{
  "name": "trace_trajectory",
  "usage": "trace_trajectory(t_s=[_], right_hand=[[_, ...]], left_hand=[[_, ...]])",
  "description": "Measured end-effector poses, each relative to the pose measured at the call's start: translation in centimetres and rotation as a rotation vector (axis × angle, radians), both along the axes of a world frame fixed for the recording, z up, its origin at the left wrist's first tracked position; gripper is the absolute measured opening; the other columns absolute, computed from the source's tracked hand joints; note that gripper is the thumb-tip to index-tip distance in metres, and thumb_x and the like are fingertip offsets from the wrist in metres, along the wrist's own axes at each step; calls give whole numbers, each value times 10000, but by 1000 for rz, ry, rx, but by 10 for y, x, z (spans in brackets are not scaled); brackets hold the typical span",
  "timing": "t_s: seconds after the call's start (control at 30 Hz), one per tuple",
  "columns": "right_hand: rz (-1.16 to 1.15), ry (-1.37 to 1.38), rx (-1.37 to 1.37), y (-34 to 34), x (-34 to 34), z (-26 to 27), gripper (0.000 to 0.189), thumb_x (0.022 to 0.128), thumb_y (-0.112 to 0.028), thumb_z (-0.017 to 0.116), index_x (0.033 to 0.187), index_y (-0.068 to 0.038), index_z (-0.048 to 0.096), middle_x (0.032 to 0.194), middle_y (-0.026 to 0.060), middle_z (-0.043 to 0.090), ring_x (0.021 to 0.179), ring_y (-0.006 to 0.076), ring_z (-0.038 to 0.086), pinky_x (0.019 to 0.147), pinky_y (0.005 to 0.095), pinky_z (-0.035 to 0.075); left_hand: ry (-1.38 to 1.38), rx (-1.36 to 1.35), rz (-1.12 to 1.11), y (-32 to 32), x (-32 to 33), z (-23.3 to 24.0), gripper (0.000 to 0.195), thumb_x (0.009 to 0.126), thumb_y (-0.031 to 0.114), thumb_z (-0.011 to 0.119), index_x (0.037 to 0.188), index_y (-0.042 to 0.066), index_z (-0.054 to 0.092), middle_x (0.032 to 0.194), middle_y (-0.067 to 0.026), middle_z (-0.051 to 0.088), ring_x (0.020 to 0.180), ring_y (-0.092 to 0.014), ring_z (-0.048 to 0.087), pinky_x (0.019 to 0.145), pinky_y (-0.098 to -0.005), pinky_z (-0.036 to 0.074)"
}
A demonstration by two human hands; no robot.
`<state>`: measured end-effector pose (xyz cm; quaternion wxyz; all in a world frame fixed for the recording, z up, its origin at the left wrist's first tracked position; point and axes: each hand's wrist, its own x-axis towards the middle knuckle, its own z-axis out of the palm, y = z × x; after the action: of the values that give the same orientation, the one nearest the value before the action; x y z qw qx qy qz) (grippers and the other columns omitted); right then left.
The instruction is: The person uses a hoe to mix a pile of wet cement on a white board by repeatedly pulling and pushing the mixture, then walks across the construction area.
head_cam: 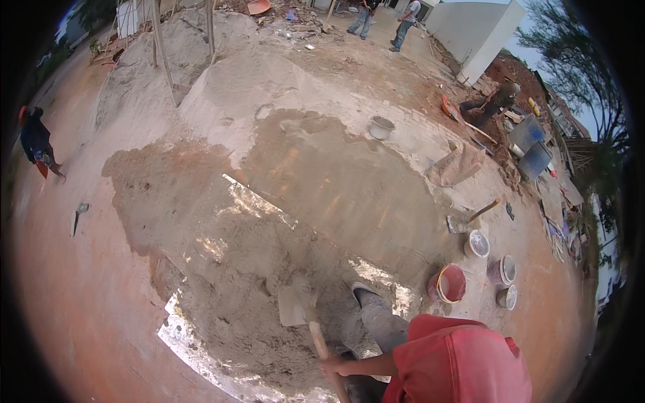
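Note:
My right hand [336,366] grips the wooden handle of a shovel [322,340], part way down the shaft. The grey metal blade [295,307] rests on wet mortar [237,282], its face coated with the mix. My left hand is out of view, and the handle runs off the bottom edge. A red sleeve [428,327] and shirt fill the lower right. One leg in grey trousers [380,317] ends in a shoe planted in the mortar. Behind the blade, a broad sheet of shallow, cloudy water [327,196] lies over the ground.
To the right stand a red bucket [447,283] and several pale buckets [476,244], beside a wooden-handled hoe [461,224]. Farther off are a grey bucket [381,128], a cement bag [456,165] and a sand pile [247,80]. One person [38,138] is at left; another [496,101] bends at right.

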<state>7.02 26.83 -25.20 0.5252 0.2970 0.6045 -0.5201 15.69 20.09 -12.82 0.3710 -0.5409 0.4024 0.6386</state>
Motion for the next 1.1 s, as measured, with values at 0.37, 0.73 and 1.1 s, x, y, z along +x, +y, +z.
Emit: trace_trajectory(t_s=[0.37, 0.73, 1.1], right_hand=[[601, 128, 34, -45, -175, -27, 514, 907, -477, 524, 1168, -34, 508, 892, 120, 604, 749, 242, 636, 623, 417, 561], [642, 230, 113, 106, -218, 33, 340, 899, -356, 597, 1109, -89, 587, 763, 36, 624, 592, 115, 607, 515, 287, 518], [-150, 352, 30, 336, -368, 89, 207, 864, -247, 578, 1009, -102, 600, 706, 36, 592, 573, 132, 595, 474, 292, 502]], left_hand=[[169, 56, 214, -50, -101, 27, 180, 764, 166, 664, 702, 25, 570, 577, -36, 519, 428, -130, 506, 372, -273, 395], [350, -701, -153, -21, -139, 72, 337, 737, 174, 690, 957, -53, 575, 684, -93, 587, 535, -169, 580, 460, -305, 483], [197, -956, -771, 16, -313, 48, 395, 686, 295, 674, 781, -89, 658, 676, -245, 634, 687, -338, 670, 641, -440, 521]])
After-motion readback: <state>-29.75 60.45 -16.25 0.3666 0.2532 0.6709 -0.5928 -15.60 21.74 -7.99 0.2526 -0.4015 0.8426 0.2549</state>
